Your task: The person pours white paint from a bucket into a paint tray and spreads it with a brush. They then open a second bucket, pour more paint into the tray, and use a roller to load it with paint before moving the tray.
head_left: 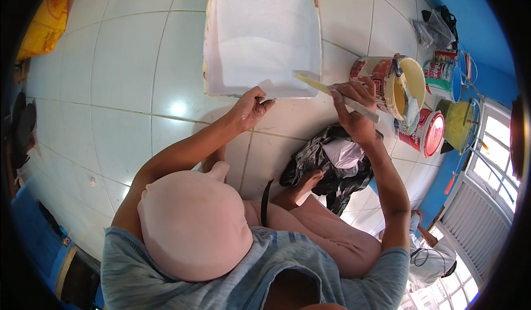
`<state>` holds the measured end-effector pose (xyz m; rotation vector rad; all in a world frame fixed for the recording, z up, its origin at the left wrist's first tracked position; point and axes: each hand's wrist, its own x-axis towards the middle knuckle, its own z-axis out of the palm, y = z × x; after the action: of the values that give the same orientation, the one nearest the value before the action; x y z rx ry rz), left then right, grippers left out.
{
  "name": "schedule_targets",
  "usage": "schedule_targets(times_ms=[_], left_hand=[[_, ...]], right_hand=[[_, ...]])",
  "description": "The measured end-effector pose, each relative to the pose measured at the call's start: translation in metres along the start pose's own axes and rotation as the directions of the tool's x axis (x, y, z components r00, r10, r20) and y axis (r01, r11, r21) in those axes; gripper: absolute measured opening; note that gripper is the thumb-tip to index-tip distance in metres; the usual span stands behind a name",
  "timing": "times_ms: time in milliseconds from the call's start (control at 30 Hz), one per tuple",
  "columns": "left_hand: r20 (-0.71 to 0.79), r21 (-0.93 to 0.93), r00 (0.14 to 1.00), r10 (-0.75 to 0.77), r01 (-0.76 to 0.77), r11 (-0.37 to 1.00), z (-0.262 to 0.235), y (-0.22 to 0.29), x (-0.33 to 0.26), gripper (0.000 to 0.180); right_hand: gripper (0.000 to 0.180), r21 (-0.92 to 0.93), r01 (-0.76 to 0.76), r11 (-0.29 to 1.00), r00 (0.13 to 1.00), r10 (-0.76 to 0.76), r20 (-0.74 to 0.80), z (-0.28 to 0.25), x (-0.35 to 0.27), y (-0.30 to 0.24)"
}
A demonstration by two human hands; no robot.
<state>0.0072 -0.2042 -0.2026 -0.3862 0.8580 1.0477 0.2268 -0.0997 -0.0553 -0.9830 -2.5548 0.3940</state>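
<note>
White tiled floor (121, 61), blue walls; white-coated square panel (263, 33) flat on tiles, well ahead of knees. Left hand (251, 108) pressed on panel's near edge, fingers curled, pinching nothing visible; right hand (354, 108) closed round pale flat stick (337, 94), yellowish tip touching panel's near right corner. Paint cans (412, 97) just right, black bag (326, 166) below.

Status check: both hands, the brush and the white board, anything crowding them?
Left hand pressing white board at its near edge. Right hand gripping brush, bristles on board. Open paint can close beside right hand.
</note>
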Motion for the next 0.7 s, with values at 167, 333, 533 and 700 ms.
schedule_targets(times_ms=[167, 333, 533, 700], left_hand=[[0.003, -0.087, 1.0, -0.011, 0.012, 0.996, 0.002, 0.008, -0.012, 0.034], [0.067, -0.091, 0.997, -0.047, 0.053, 0.994, 0.006, 0.02, -0.026, 0.041], [0.083, -0.092, 0.996, -0.034, 0.041, 0.995, -0.001, 0.023, -0.029, 0.045], [0.064, -0.125, 0.993, -0.099, 0.106, 0.986, 0.0, 0.027, -0.036, 0.046]], right_hand=[[0.002, 0.015, -0.034, 0.999, 0.999, 0.034, -0.013, -0.004, 0.0, 0.005], [0.003, 0.11, -0.043, 0.993, 0.999, 0.042, 0.013, -0.003, -0.003, 0.0], [0.007, 0.262, -0.057, 0.963, 0.998, 0.057, 0.008, 0.003, -0.001, -0.003], [0.008, 0.366, -0.229, 0.902, 0.97, 0.242, 0.009, 0.01, -0.011, 0.006]])
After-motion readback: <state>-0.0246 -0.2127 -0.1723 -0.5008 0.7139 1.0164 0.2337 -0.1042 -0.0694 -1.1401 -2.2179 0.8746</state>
